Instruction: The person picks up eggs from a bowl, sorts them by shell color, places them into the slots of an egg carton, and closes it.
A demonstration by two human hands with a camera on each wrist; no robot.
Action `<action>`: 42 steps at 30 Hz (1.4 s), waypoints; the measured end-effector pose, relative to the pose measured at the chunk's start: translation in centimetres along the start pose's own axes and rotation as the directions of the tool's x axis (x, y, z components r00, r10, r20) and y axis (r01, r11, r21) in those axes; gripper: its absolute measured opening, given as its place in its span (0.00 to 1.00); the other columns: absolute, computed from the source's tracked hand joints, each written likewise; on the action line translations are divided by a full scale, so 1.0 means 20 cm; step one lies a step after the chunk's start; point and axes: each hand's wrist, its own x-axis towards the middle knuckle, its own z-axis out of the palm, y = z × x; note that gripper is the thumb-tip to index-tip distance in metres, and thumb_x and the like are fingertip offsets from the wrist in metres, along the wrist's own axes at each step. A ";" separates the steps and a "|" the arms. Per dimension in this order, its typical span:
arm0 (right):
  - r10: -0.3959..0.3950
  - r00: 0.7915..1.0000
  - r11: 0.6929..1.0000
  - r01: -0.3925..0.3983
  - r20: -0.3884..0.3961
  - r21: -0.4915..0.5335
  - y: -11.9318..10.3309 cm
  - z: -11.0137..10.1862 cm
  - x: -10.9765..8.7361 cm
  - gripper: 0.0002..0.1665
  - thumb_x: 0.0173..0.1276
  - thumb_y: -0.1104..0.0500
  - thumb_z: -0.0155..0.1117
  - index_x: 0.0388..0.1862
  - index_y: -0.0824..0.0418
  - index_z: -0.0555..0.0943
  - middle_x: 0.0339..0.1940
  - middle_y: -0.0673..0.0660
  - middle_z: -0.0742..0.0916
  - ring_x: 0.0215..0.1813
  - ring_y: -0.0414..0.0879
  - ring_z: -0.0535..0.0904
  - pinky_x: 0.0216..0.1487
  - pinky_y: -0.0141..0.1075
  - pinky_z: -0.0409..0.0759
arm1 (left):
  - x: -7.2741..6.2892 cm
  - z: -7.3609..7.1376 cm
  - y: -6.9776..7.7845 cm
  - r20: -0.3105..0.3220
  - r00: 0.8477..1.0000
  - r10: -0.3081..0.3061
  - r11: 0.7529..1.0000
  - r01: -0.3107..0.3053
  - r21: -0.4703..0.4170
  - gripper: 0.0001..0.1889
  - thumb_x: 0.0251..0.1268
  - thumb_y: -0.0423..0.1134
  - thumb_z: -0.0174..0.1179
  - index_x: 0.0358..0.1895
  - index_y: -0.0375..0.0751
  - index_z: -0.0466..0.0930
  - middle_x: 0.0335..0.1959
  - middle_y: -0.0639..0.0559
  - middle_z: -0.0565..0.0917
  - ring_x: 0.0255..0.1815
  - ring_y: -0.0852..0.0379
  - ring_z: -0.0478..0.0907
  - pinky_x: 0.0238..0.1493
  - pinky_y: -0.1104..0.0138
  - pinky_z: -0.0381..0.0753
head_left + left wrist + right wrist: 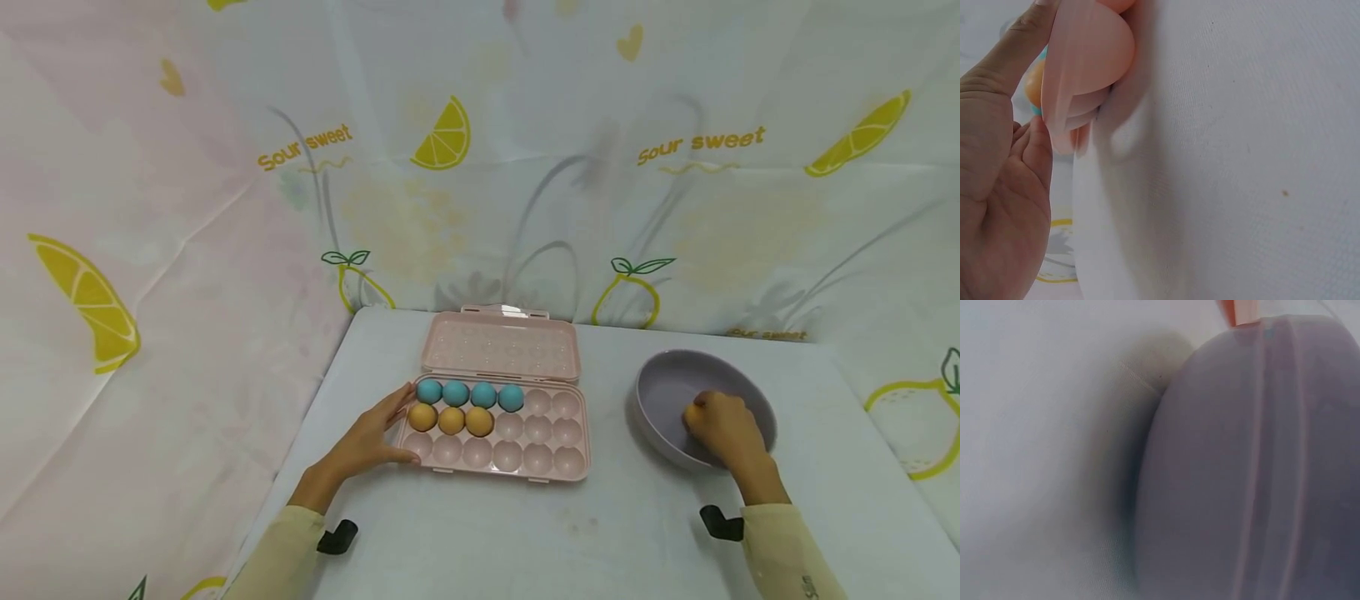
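Observation:
A pink plastic egg box (447, 451) lies with its lid (501, 346) folded back. Several blue eggs (483, 395) fill the left part of its back row, and three yellow-orange eggs (452, 420) sit in the middle row. My left hand (367, 442) holds the box's left end, thumb at the near corner and fingers toward the far one; the left wrist view shows the thumb on the rim (1060, 69). Inside a grey-purple bowl (660, 442), my right hand (723, 427) grips a yellow-orange egg (692, 417), mostly hidden by its fingers. The right wrist view shows only the bowl's outer wall (1204, 462).
The white-covered table (600, 533) bears the box at centre-left and the bowl at right. Behind and beside it hangs a cloth (510, 217) printed with lemons. A black wrist mount (337, 537) sticks out from the left sleeve, another (722, 523) from the right.

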 end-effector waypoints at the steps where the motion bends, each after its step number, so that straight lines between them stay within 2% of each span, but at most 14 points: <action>1: -0.002 1.000 1.000 0.002 -0.002 0.002 0.00 0.00 0.00 0.11 0.60 0.62 0.52 0.28 0.64 0.82 0.22 0.58 0.79 0.23 0.52 0.71 0.20 0.40 0.67 | 0.00 0.00 0.00 0.001 1.000 0.001 1.000 -0.001 0.000 0.65 0.37 0.53 0.79 0.78 0.39 0.45 0.78 0.49 0.55 0.75 0.51 0.57 0.69 0.65 0.65; 7: -0.039 0.999 0.999 0.039 -0.028 0.003 -0.02 0.00 -0.01 0.11 0.61 0.62 0.54 0.30 0.65 0.83 0.23 0.57 0.79 0.24 0.51 0.71 0.21 0.41 0.69 | 0.00 0.01 -0.01 0.006 1.000 -0.003 1.000 0.003 0.001 0.66 0.37 0.55 0.79 0.78 0.40 0.45 0.78 0.49 0.55 0.75 0.51 0.57 0.69 0.66 0.65; 12: -0.138 0.980 0.990 0.139 -0.147 -0.006 -0.07 -0.03 0.00 0.08 0.61 0.64 0.56 0.26 0.64 0.80 0.21 0.58 0.78 0.23 0.53 0.69 0.22 0.47 0.70 | 0.00 0.00 -0.01 -0.002 1.000 0.001 1.000 -0.001 -0.003 0.65 0.37 0.54 0.79 0.78 0.40 0.46 0.78 0.50 0.55 0.75 0.51 0.58 0.69 0.65 0.65; 15: -0.170 0.966 0.985 0.173 -0.193 -0.001 -0.11 -0.06 0.00 0.07 0.60 0.64 0.61 0.31 0.68 0.82 0.25 0.63 0.81 0.26 0.55 0.72 0.25 0.51 0.73 | 0.00 0.00 0.00 -0.002 1.000 0.002 1.000 -0.002 -0.012 0.65 0.37 0.53 0.79 0.78 0.40 0.45 0.78 0.51 0.55 0.74 0.51 0.58 0.69 0.65 0.65; 19: -0.174 0.962 0.983 0.182 -0.213 0.023 -0.16 -0.08 0.00 0.19 0.54 0.64 0.67 0.45 0.73 0.82 0.35 0.68 0.84 0.30 0.58 0.77 0.29 0.52 0.77 | 0.00 0.00 0.00 0.001 1.000 0.000 1.000 0.000 -0.018 0.65 0.37 0.53 0.80 0.78 0.40 0.45 0.78 0.51 0.55 0.74 0.51 0.58 0.69 0.65 0.65; 23: -0.180 0.951 0.980 0.196 -0.251 0.043 -0.22 -0.10 -0.01 0.23 0.54 0.64 0.70 0.48 0.74 0.81 0.37 0.70 0.84 0.32 0.58 0.78 0.28 0.50 0.78 | 0.00 0.00 0.00 0.003 1.000 -0.002 1.000 0.002 -0.017 0.66 0.36 0.53 0.79 0.78 0.40 0.45 0.78 0.50 0.55 0.74 0.51 0.58 0.69 0.65 0.65; 25: -0.198 0.935 0.974 0.221 -0.295 0.047 -0.26 -0.09 -0.01 0.24 0.53 0.65 0.72 0.49 0.73 0.81 0.38 0.70 0.84 0.33 0.59 0.79 0.29 0.51 0.78 | 0.00 0.00 0.00 0.003 1.000 -0.006 1.000 0.006 -0.015 0.66 0.36 0.54 0.79 0.79 0.41 0.45 0.78 0.51 0.55 0.74 0.51 0.58 0.69 0.65 0.65; 29: -0.239 0.888 0.953 0.291 -0.392 0.079 -0.33 -0.08 -0.01 0.24 0.51 0.69 0.74 0.49 0.73 0.80 0.40 0.69 0.83 0.38 0.61 0.80 0.36 0.54 0.81 | 0.00 0.00 0.00 0.001 1.000 -0.017 1.000 0.017 -0.002 0.66 0.36 0.55 0.79 0.79 0.41 0.46 0.78 0.51 0.55 0.74 0.51 0.58 0.69 0.65 0.65; 33: -0.275 0.839 0.930 0.356 -0.470 0.092 -0.39 -0.05 -0.01 0.26 0.50 0.71 0.76 0.50 0.73 0.80 0.43 0.69 0.83 0.41 0.63 0.80 0.41 0.56 0.82 | 0.00 0.00 0.01 0.002 1.000 -0.020 1.000 0.020 0.006 0.66 0.36 0.55 0.79 0.79 0.41 0.46 0.78 0.51 0.55 0.74 0.51 0.58 0.69 0.64 0.66; 38: -0.307 0.767 0.901 0.425 -0.564 0.086 -0.43 -0.01 0.01 0.29 0.44 0.72 0.79 0.48 0.72 0.81 0.42 0.66 0.84 0.40 0.60 0.83 0.41 0.52 0.83 | 0.00 0.00 0.00 0.002 1.000 -0.017 1.000 0.017 0.006 0.65 0.37 0.53 0.80 0.79 0.41 0.46 0.78 0.50 0.55 0.74 0.50 0.59 0.68 0.63 0.66; 40: -0.317 0.751 0.886 0.452 -0.580 0.101 -0.45 0.01 0.02 0.29 0.42 0.72 0.80 0.47 0.72 0.81 0.41 0.65 0.84 0.40 0.58 0.83 0.41 0.49 0.84 | 0.00 0.00 0.00 0.003 1.000 -0.019 1.000 0.019 0.006 0.65 0.37 0.52 0.80 0.79 0.42 0.46 0.77 0.50 0.55 0.74 0.50 0.59 0.68 0.63 0.66; 42: -0.325 0.747 0.873 0.473 -0.579 0.121 -0.48 0.02 0.03 0.30 0.41 0.72 0.81 0.47 0.72 0.81 0.41 0.64 0.84 0.40 0.56 0.84 0.41 0.47 0.84 | 0.00 0.00 0.00 0.000 1.000 -0.018 1.000 0.018 0.010 0.65 0.37 0.52 0.80 0.79 0.41 0.46 0.77 0.50 0.55 0.74 0.50 0.59 0.68 0.63 0.67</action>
